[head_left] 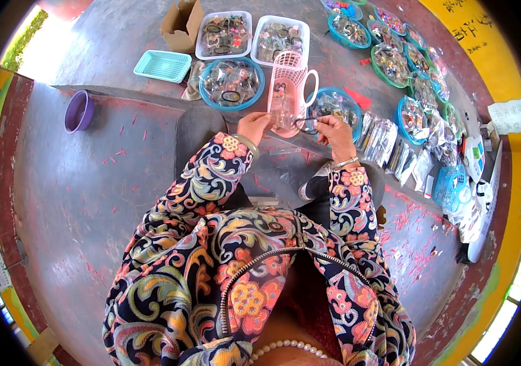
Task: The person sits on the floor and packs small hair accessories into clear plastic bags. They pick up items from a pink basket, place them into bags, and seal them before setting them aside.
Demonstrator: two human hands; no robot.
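Observation:
My left hand (254, 126) pinches a small clear plastic bag (281, 114) holding a trinket. A dark looped hair tie (306, 124) sits at the bag's mouth, gripped by my right hand (333, 130). Both hands are raised in front of me, just before a pink plastic basket (289, 79) with a white handle. A blue round basket (231, 83) of bagged accessories stands to the left of the pink one, and another blue basket (338, 105) lies behind my right hand. My sleeves are dark with a bright floral pattern.
Two clear rectangular tubs (224, 34) (280, 38) of accessories, a cardboard box (181, 25) and a teal tray (162, 65) sit on the raised concrete step. More round baskets (388, 64) and bagged packets (379, 137) run along the right. A purple bowl (79, 111) lies at the left.

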